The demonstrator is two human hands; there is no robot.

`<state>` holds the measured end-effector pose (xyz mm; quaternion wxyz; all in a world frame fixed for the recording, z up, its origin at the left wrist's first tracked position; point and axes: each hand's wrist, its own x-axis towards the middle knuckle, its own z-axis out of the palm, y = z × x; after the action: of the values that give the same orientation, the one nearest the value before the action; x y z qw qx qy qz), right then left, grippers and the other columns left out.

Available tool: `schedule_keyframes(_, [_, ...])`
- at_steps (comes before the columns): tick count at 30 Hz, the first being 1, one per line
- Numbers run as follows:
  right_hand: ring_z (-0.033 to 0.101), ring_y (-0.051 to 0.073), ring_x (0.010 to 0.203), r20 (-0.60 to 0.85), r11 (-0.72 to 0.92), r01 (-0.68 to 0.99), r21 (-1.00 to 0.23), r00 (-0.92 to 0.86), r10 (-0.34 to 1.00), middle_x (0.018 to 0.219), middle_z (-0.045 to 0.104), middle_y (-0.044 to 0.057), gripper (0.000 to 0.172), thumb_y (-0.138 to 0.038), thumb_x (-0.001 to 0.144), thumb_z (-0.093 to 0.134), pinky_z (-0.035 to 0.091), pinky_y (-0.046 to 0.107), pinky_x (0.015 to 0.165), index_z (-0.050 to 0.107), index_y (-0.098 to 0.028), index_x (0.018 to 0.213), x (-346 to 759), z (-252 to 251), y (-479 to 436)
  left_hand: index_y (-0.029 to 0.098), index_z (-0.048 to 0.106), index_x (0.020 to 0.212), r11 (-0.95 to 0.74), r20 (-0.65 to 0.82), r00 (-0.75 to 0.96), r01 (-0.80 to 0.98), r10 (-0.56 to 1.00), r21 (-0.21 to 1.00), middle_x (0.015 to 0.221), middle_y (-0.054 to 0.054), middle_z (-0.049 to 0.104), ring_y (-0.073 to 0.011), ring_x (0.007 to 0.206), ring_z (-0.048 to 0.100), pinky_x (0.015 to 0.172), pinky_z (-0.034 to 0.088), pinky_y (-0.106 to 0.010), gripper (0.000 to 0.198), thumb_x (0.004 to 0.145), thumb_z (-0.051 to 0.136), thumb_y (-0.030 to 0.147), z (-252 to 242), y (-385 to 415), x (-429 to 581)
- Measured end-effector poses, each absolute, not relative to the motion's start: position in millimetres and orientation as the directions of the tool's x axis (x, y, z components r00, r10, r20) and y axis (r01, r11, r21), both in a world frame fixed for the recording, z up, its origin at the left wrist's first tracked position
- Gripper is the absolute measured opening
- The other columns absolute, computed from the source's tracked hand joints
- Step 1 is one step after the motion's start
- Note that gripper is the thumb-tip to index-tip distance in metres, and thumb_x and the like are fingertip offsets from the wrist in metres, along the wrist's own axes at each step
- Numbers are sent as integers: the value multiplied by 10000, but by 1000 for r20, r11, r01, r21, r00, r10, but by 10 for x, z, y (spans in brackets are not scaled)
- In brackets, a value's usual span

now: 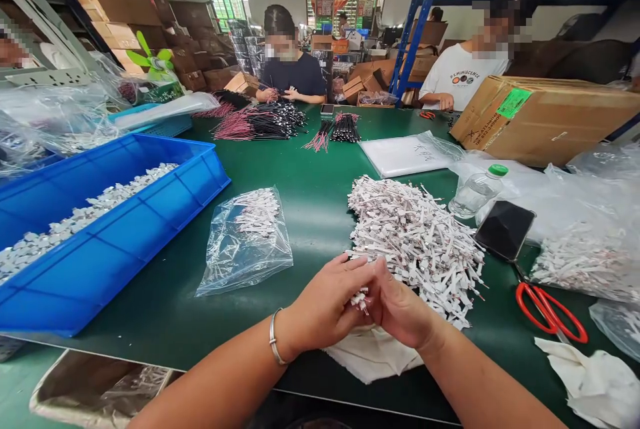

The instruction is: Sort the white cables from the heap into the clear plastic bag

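White connectors [359, 300] between pressed-together left hand [323, 308] and right hand [400, 306] — "REMINISCENCE" on a co-worker's T-shirt [463, 76]

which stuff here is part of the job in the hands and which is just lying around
In the job: left hand, right hand, white wired pieces between them, white pile beside them.
Lying about: red-handled scissors, black phone, water bottle.

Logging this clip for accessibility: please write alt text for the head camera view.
The left hand and right hand pinch a small bunch of white parts beside a large heap of them on a green workbench. A blue tray of similar parts lies left, a clear plastic bag of them ahead, red-handled scissors right.
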<state>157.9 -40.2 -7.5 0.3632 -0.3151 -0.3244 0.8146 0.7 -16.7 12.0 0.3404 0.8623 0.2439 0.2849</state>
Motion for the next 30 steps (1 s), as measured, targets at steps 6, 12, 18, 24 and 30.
schedule_keyframes(6, [574, 113, 632, -278, -549, -314, -775, -611, 741, 653, 610, 23, 357, -468, 767, 633, 436, 232, 634, 677, -116, 726, 1638, -55, -388, 198, -80, 1444, -743, 386, 743, 219, 547, 632, 1389, -160, 410, -291, 1324, 306, 1097, 34, -494, 1037, 742, 656, 401, 77, -192, -16])
schedule_keyframes(12, [596, 120, 689, -371, -608, -267, -747, -592, 716, 734, 640, 55, 277, -364, 758, 666, 477, 257, 699, 699, -93, 802, 1633, -49, -371, 224, -48, 1447, -730, 378, 755, 190, 536, 657, 1433, -153, 337, -315, 1343, 253, 1082, -58, -506, 1063, 704, 681, 439, 79, -167, -11])
schedule_keyframes(18, [588, 121, 697, -427, -590, -293, -753, -464, 776, 807, 654, 43, 261, -266, 730, 665, 485, 255, 672, 675, -156, 967, 1569, -113, -367, 244, 223, 1427, -662, 322, 744, 210, 586, 719, 1401, -120, 402, -346, 1364, 160, 1061, -105, -536, 834, 732, 661, 387, 92, -164, 5])
schedule_keyframes(24, [583, 126, 673, -387, -554, -261, -791, -488, 782, 738, 643, 23, 195, -244, 734, 617, 487, 254, 612, 665, -157, 902, 1583, -99, -368, 275, 364, 1368, -571, 292, 707, 191, 644, 799, 1396, -53, 424, -266, 1375, 172, 1082, -76, -520, 546, 843, 433, 141, 84, -162, 9])
schedule_keyframes(30, [574, 119, 648, -368, -556, -344, -757, -479, 797, 697, 631, 15, 142, -261, 745, 607, 501, 274, 623, 644, -144, 816, 1589, -114, -353, 260, 387, 1354, -656, 320, 731, 225, 603, 721, 1443, -64, 346, -280, 1380, 143, 1087, -27, -544, 604, 783, 435, 69, 43, -147, -7])
